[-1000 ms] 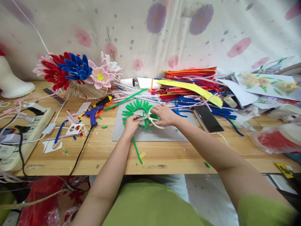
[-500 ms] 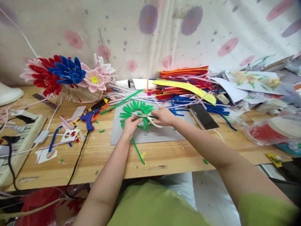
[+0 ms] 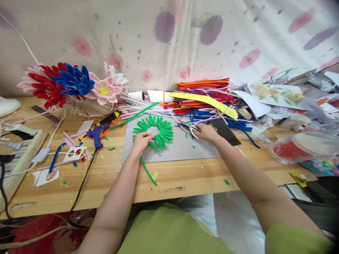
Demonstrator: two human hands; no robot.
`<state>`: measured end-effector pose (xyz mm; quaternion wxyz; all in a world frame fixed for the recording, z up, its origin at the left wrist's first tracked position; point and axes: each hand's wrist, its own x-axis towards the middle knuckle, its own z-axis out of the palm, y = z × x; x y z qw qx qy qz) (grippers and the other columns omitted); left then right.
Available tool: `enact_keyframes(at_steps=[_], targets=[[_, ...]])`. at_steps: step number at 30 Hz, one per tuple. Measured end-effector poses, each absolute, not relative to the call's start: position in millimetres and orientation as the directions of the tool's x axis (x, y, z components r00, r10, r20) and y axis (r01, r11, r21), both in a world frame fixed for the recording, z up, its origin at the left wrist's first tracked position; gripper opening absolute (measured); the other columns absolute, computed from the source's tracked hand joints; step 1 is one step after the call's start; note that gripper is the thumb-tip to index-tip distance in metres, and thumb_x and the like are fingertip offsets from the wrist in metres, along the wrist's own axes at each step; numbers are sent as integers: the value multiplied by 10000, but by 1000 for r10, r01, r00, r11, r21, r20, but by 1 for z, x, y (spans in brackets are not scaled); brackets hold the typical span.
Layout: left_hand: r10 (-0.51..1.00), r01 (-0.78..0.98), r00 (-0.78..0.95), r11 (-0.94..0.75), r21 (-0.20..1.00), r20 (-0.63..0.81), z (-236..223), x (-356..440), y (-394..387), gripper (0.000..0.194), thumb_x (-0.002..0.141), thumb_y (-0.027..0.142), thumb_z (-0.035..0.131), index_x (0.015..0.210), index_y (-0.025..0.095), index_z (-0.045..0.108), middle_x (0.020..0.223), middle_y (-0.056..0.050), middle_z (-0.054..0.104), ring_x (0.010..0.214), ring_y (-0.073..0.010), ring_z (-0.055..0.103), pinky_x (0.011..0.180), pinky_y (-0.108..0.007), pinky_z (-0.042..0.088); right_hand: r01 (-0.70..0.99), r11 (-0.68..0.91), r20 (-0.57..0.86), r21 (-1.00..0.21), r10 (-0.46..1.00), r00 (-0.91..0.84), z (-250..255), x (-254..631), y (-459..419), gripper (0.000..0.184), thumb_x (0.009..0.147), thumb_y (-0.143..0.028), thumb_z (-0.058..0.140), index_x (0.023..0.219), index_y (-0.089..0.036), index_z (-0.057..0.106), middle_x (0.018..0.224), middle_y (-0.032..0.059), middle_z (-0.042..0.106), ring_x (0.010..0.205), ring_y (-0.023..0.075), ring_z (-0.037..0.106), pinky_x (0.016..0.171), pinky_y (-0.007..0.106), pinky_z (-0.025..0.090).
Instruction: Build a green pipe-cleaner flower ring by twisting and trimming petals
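Note:
My left hand point(image 3: 142, 141) pinches the near left side of a green ring of looped pipe cleaners point(image 3: 164, 132). The ring lies on a grey cutting mat point(image 3: 182, 151). One long green stem point(image 3: 148, 171) trails from beneath my left hand over the mat's front edge. Toward the mat's right side, my right hand point(image 3: 207, 132) is closed on the pale handles of a pair of scissors point(image 3: 195, 131). The scissors sit low over the mat, apart from the ring, their blades pointing left.
Bundles of coloured pipe cleaners point(image 3: 203, 84) lie behind the mat. A phone point(image 3: 225, 131) rests beside my right hand. At left are a blue glue gun point(image 3: 97, 134), fuzzy flowers point(image 3: 74, 81) and a power strip point(image 3: 25, 155). A plastic-wrapped red item point(image 3: 288, 150) sits at right.
The scissors, in my right hand, have moved from the ring to the right side of the mat. My left hand still grips the ring, whose opening is now uncovered. The view has shifted slightly.

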<state>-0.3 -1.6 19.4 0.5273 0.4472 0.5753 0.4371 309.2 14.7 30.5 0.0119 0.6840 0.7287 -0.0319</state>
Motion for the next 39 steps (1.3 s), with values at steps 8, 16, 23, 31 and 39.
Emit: enact_keyframes(at_steps=[8,16,23,31,39], targets=[[955,143,-84,294,945,-285,46,-31,15,197,518,266,694,507,133,550,420,41,490,355,-26,309,372,-182,176,975,200,-20,94,980,-199,19,303,62,349,835,-328,453,1106,-158,593,1107,134,629,1010,268,556,795,337,381],[797,333,424,305,892,-431,69,-25,-5,370,554,473,727,717,146,666,683,-38,676,618,-150,610,557,-244,449,992,114,-50,-48,992,-116,27,305,85,456,757,-314,613,1151,-90,576,1147,176,596,1057,267,523,876,325,384],[997,595,26,-71,800,70,46,-43,4,314,761,411,536,853,165,709,961,-70,703,941,-225,614,873,-335,435,903,122,79,-412,992,-98,35,254,33,336,803,-342,550,1082,-158,583,1032,92,634,893,189,593,799,319,469],[995,892,-35,-11,452,94,14,-45,-7,712,749,509,573,1347,148,433,1454,-185,330,1356,-342,263,1072,-494,251,822,383,229,-421,922,-312,-8,166,10,601,804,-563,502,1291,-210,504,1393,127,419,1315,286,339,1080,462,268],[963,961,218,-241,139,161,6,-43,-14,865,752,655,463,1427,140,300,1536,-163,50,1403,-349,-50,1103,-558,48,846,442,55,-297,893,-447,-10,167,8,1054,600,-813,488,1431,-190,302,1516,171,146,1389,383,104,1102,555,114]])
